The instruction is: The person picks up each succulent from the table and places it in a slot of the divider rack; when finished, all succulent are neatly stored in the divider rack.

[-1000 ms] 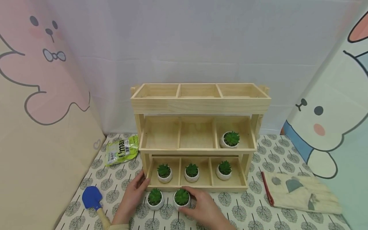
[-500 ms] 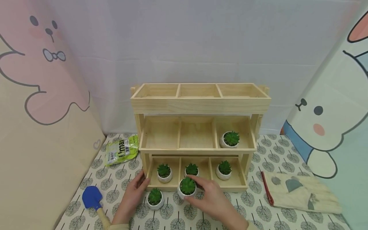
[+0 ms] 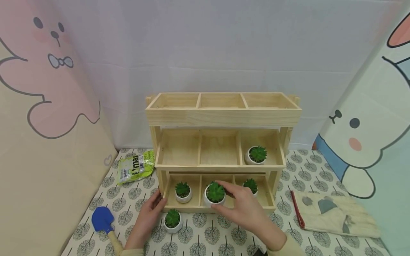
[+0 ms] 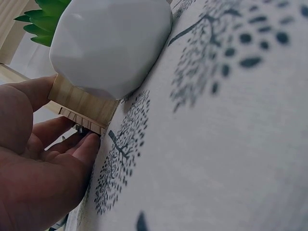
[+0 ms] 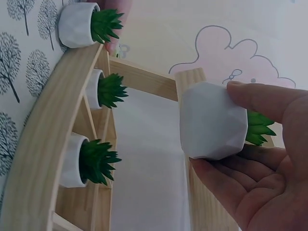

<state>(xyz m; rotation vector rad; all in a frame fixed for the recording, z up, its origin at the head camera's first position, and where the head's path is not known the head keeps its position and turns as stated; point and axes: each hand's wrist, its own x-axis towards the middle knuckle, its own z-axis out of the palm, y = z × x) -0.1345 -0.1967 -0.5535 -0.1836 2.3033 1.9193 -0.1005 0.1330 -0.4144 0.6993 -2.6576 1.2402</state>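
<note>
My right hand [image 3: 248, 208] holds a potted succulent [image 3: 214, 193], thumb and fingers around its white faceted pot. In the right wrist view this pot [image 5: 211, 122] is raised off the table, its green leaves partly behind the thumb. In the head view it overlaps the bottom tier's middle compartment and hides the succulent there. My left hand [image 3: 146, 218] grips the bottom tier's left front corner [image 4: 84, 101] of the wooden plant stand [image 3: 224, 117], thumb on the front board and fingers round the side. Another potted succulent [image 3: 173, 221] stands on the table just in front of that corner.
Succulents stand in the bottom tier's left compartment [image 3: 183, 192] and right compartment [image 3: 251, 186], and one [image 3: 256, 155] in the middle tier's right compartment. A blue shovel [image 3: 102, 219] and a green-yellow bag [image 3: 136, 167] lie left. Folded cream gloves [image 3: 336, 214] lie right.
My right hand has lifted the succulent from the table and carried it forward, up and slightly right to the front of the bottom tier. My left hand has stayed at the corner.
</note>
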